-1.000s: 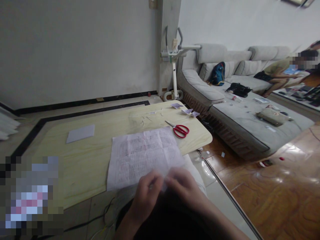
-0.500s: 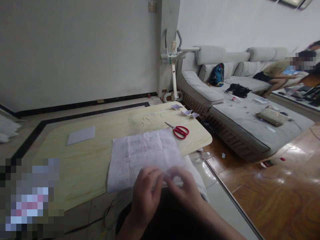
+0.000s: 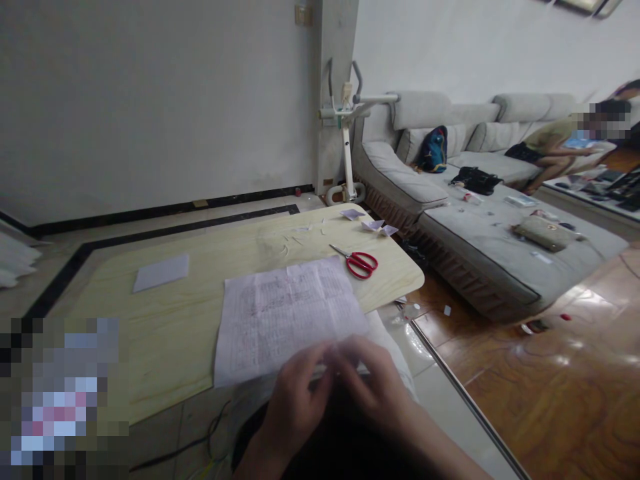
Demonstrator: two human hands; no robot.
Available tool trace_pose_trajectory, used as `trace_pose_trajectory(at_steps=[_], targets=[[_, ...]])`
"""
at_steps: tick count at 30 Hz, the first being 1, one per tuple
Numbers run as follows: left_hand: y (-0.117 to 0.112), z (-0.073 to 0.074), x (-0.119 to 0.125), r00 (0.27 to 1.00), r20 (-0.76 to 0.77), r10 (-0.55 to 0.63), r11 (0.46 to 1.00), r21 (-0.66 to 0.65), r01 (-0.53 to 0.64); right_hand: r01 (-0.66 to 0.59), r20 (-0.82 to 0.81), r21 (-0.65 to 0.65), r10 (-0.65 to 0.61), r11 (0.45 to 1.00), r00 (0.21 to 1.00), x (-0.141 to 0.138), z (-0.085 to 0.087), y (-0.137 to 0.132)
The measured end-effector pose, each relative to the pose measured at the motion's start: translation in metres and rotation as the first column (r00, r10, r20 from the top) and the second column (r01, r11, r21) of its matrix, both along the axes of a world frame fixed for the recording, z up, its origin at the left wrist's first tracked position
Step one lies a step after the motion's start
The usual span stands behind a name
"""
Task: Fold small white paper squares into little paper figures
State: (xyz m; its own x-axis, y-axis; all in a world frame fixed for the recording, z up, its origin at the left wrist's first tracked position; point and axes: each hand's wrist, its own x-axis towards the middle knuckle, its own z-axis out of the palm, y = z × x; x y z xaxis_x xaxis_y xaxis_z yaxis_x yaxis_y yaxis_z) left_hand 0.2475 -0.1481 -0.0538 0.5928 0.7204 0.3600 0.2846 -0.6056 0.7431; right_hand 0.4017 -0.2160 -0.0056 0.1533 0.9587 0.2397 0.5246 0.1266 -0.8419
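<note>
My left hand (image 3: 303, 390) and my right hand (image 3: 373, 377) meet fingertip to fingertip above my lap, at the near edge of the table. Fingers on both are curled into a pinch, and motion blurs them. Whatever lies between the fingertips is too small or hidden to name. Just beyond them a large creased sheet of printed paper (image 3: 285, 313) lies flat and overhangs the table's near edge. Red-handled scissors (image 3: 361, 263) rest past its upper right corner, blades pointing to the upper left.
On the pale wooden table (image 3: 165, 333) lie a folded white paper (image 3: 161, 273), thin paper scraps (image 3: 295, 241) and several small folded paper pieces (image 3: 373, 226). A grey sofa (image 3: 480, 253) holding bags stands right; a person (image 3: 547, 143) sits at its far end.
My fingertips have drawn closer together, with the right hand's fingers curling over further. The sheet, scissors and folded papers stay where they were.
</note>
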Motion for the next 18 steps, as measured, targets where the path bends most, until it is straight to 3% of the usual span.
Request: trace_pose_trajectory(at_steps=[5,11,14,18], targets=[[-0.002,0.005,0.000,1.000,0.004,-0.007,0.995,-0.096,0.007,-0.019,-0.012,-0.012,0.019,1.000,1.000,0.004,-0.002,0.000],[-0.002,0.011,0.003,0.998,0.048,-0.032,0.963,-0.265,0.043,0.058,-0.156,0.052,-0.049,0.997,0.986,0.008,-0.003,0.006],[-0.001,0.012,0.004,0.993,0.104,-0.047,0.930,-0.359,0.082,0.036,-0.183,0.074,-0.022,0.997,0.983,0.008,-0.002,0.007],[-0.002,0.018,0.006,0.991,0.137,0.002,0.849,-0.524,0.071,0.112,-0.301,0.042,-0.094,0.993,0.949,0.006,-0.003,0.007]])
